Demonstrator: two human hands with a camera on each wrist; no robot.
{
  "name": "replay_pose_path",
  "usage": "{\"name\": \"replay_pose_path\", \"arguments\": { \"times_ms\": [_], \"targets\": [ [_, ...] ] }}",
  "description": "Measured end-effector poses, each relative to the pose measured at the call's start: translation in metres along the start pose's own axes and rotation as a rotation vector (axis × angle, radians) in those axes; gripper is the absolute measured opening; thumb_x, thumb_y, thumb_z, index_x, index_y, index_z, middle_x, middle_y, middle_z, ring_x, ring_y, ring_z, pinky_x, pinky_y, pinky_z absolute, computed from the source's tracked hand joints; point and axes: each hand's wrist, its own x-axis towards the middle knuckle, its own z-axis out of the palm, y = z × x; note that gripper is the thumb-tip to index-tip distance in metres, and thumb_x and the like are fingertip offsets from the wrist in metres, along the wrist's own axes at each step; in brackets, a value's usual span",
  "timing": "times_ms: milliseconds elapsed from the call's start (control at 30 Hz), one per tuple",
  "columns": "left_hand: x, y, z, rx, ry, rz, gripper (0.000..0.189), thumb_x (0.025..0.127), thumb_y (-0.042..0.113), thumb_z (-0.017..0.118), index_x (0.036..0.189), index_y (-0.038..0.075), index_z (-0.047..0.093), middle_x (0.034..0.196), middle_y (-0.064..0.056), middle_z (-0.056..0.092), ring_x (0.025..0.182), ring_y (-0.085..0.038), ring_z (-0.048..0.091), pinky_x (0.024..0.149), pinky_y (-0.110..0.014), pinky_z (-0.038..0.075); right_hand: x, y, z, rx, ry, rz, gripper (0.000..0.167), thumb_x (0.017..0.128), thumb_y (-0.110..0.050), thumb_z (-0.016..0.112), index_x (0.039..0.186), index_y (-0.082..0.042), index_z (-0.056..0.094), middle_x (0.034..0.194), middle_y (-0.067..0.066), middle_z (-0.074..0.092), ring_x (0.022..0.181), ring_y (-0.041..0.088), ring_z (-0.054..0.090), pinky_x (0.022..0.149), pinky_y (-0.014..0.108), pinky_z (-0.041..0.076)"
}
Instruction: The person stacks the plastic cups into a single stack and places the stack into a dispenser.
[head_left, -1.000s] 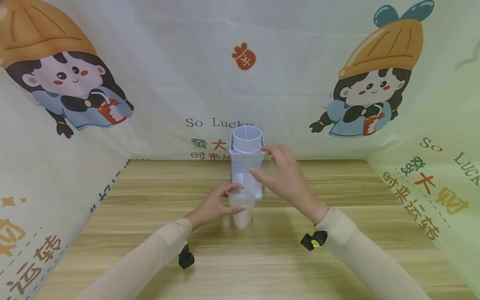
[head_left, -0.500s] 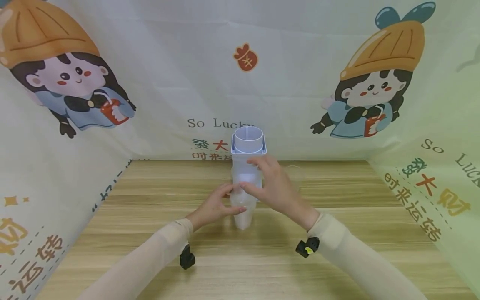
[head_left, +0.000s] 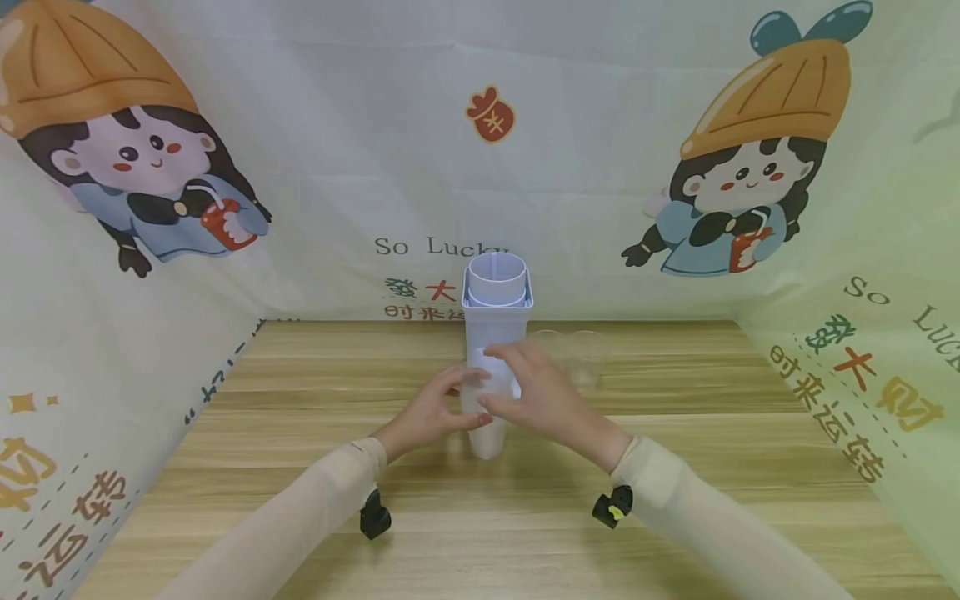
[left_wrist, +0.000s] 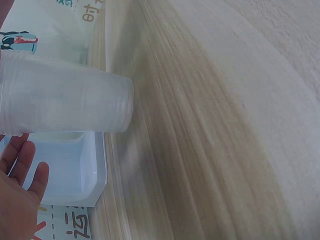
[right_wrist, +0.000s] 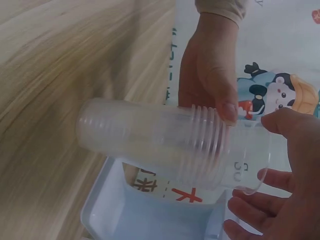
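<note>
Clear plastic cups nest in a stack (head_left: 487, 440) upright in front of a tall pale cup dispenser (head_left: 495, 325). My left hand (head_left: 427, 410) grips this stack from the left, thumb on the near side. In the right wrist view, the uppermost cup (right_wrist: 250, 157) sticks out past the closely spaced rims of the stack, its lower part inside them. Around that cup's rim curl the thumb and fingers of my right hand (head_left: 551, 396). The left wrist view has the lower stack (left_wrist: 65, 95) and some fingers of a hand (left_wrist: 22, 175).
Right of the dispenser, behind my right hand, stand two clear cups, the outer one (head_left: 585, 358) showing faintly. The wooden table (head_left: 660, 500) ends at a printed cloth backdrop (head_left: 600, 192), which also covers both sides.
My right hand has moved left and down from beside the dispenser to the top of the stack. My left hand keeps its grip there, nearly still.
</note>
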Motion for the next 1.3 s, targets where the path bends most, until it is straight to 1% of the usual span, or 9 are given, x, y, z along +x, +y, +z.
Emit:
{"name": "replay_pose_path", "arguments": {
  "times_ms": [100,200,333,500,800,933,1033,1100,1300],
  "targets": [
    [0.0,0.0,0.0,0.004,0.008,0.022,0.053,0.081,0.019,0.081,0.129,0.014,0.06,0.136,-0.01,0.058,0.121,-0.026,0.055,0.098,-0.041,0.05,-0.002,0.002,0.003,-0.011,-0.04,0.001,0.062,0.086,-0.04,0.074,0.136,-0.009,0.054,0.137,0.013,0.059,0.127,0.031,0.056,0.104,0.05,0.05],
    [0.001,0.0,0.0,0.004,0.012,0.038,0.054,0.081,0.017,0.081,0.13,0.012,0.059,0.134,-0.012,0.059,0.118,-0.026,0.056,0.098,-0.04,0.05,-0.003,0.003,0.005,-0.026,-0.049,-0.022,0.062,0.085,-0.04,0.075,0.135,-0.008,0.055,0.135,0.013,0.062,0.125,0.031,0.058,0.104,0.049,0.05],
    [0.001,-0.001,0.0,0.009,0.006,0.036,0.056,0.081,0.017,0.081,0.132,0.011,0.058,0.131,-0.013,0.059,0.116,-0.026,0.056,0.098,-0.04,0.05,-0.005,0.005,0.007,-0.047,-0.043,-0.048,0.062,0.085,-0.041,0.075,0.134,-0.008,0.055,0.132,0.013,0.063,0.123,0.031,0.059,0.103,0.049,0.05],
    [0.001,-0.001,0.0,0.014,-0.003,0.017,0.057,0.081,0.017,0.081,0.133,0.01,0.058,0.13,-0.013,0.059,0.117,-0.026,0.056,0.099,-0.041,0.05,-0.007,0.006,0.008,-0.056,-0.051,-0.058,0.061,0.086,-0.042,0.074,0.134,-0.008,0.055,0.132,0.011,0.064,0.123,0.031,0.059,0.104,0.048,0.05],
    [0.002,-0.003,0.001,0.016,0.004,0.025,0.057,0.08,0.015,0.081,0.132,0.009,0.059,0.132,-0.013,0.059,0.117,-0.027,0.057,0.099,-0.04,0.05,-0.008,0.007,0.009,-0.05,-0.054,-0.054,0.059,0.088,-0.042,0.072,0.133,-0.008,0.056,0.131,0.011,0.065,0.123,0.031,0.059,0.105,0.048,0.048],
    [0.003,-0.003,0.0,0.017,0.007,0.026,0.056,0.08,0.016,0.082,0.131,0.009,0.059,0.133,-0.013,0.059,0.118,-0.026,0.057,0.099,-0.04,0.05,-0.009,0.008,0.01,-0.047,-0.049,-0.06,0.055,0.091,-0.04,0.07,0.133,-0.008,0.056,0.131,0.012,0.065,0.124,0.031,0.058,0.106,0.048,0.047],
    [0.002,-0.002,0.0,0.023,0.003,0.02,0.056,0.08,0.019,0.082,0.13,0.009,0.06,0.134,-0.012,0.059,0.119,-0.027,0.056,0.1,-0.042,0.049,-0.01,0.01,0.011,-0.049,-0.044,-0.063,0.05,0.093,-0.037,0.067,0.132,-0.008,0.056,0.131,0.012,0.065,0.123,0.032,0.059,0.106,0.049,0.048],
    [0.002,0.0,-0.001,0.033,-0.002,0.01,0.056,0.08,0.022,0.083,0.13,0.009,0.06,0.133,-0.011,0.059,0.12,-0.026,0.056,0.101,-0.043,0.049,-0.01,0.011,0.012,-0.051,-0.044,-0.059,0.047,0.095,-0.036,0.065,0.131,-0.009,0.056,0.131,0.011,0.065,0.123,0.032,0.059,0.105,0.049,0.048],
    [0.0,0.002,-0.002,0.063,0.007,0.024,0.057,0.08,0.023,0.083,0.129,0.007,0.061,0.127,-0.012,0.061,0.118,-0.027,0.057,0.1,-0.044,0.051,-0.011,0.013,0.015,-0.059,-0.029,-0.072,0.044,0.097,-0.035,0.062,0.131,-0.008,0.056,0.13,0.011,0.066,0.121,0.031,0.061,0.103,0.049,0.05]
  ]
}}
